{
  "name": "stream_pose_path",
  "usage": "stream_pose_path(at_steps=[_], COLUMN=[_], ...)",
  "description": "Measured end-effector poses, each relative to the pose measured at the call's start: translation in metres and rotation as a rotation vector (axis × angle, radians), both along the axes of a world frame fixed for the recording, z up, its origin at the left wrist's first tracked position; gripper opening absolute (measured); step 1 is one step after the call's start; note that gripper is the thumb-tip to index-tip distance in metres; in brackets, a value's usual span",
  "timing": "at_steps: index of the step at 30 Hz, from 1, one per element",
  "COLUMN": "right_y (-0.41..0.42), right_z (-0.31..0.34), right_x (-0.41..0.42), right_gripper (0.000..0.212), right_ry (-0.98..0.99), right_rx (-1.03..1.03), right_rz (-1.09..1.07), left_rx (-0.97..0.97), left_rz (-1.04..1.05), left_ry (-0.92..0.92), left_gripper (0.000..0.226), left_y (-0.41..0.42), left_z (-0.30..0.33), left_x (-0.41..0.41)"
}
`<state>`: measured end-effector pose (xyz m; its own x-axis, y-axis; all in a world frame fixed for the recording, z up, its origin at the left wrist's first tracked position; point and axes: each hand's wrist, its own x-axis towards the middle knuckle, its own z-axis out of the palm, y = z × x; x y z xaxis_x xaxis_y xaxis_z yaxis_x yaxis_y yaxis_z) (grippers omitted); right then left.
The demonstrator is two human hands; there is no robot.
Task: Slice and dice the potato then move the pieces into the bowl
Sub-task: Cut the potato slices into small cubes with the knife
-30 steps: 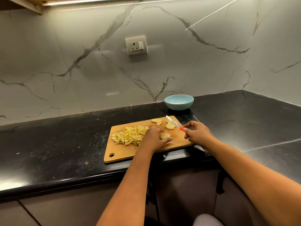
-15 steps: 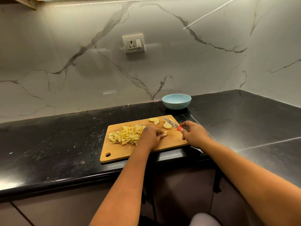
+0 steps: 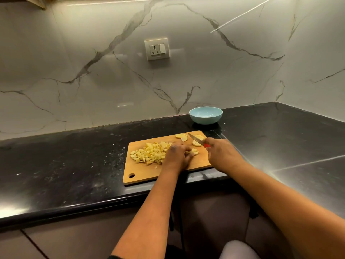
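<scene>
A wooden cutting board (image 3: 141, 174) lies on the black desk (image 3: 65, 165) just right of the frame's centre, its hanging hole at the lower left corner. On the board's left half sits a heap of diced potato (image 3: 149, 153), pale yellow cubes piled loosely. The left hand (image 3: 177, 156) rests on the board at the heap's right edge, fingers curled down over a small cut potato piece (image 3: 194, 151) that shows at its fingertips; its grip is closed on that piece. The right hand (image 3: 222, 156) lies just right of it, its grip closed round the red handle of a knife (image 3: 196, 139), of which only a small patch of red shows by the thumb. The blade points toward the upper left, its tip raised over the board's far edge. Under and beside the blade lie several potato slices (image 3: 182, 137), some at the board's top edge, one partly hidden by the blade and the hand. A light blue bowl (image 3: 206, 119) stands on the desk beyond the board's upper right corner, near the marble wall (image 3: 93, 71); nothing can be seen inside it from this angle. A white wall socket (image 3: 157, 48) is set in the wall above the board. Both forearms reach in from the lower right of the frame
</scene>
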<state>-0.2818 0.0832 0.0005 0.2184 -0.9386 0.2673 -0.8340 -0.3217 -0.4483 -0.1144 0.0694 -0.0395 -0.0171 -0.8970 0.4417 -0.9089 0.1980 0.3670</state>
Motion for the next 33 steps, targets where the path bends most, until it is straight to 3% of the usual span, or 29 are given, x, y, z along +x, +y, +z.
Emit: stream_pose_path(at_steps=[5,10,14,24,33], right_y=[0.006,0.023,0.026,0.035,0.039], right_z=[0.001,-0.027,-0.03,-0.034,-0.03], right_x=[-0.004,0.001,0.0,0.011,0.005], right_gripper=[0.028,0.03,0.03,0.026,0.023], right_ry=[-0.147,-0.149,-0.233,-0.133,-0.186], right_rx=[0.062,0.092,0.039,0.057,0.008], right_rz=[-0.084,-0.062,-0.096,-0.145,-0.131], left_rx=[-0.01,-0.054,-0.09,-0.038,-0.033], left_rz=[-0.039,-0.088,-0.087,-0.051,-0.09], left_ry=[0.023,0.027,0.031,0.044,0.03], left_gripper=[0.025,0.022,0.033,0.025,0.026], left_y=[0.003,0.006,0.005,0.005,0.002], left_z=[0.0,-0.001,-0.003,-0.001,-0.003], left_x=[0.0,0.0,0.0,0.0,0.0])
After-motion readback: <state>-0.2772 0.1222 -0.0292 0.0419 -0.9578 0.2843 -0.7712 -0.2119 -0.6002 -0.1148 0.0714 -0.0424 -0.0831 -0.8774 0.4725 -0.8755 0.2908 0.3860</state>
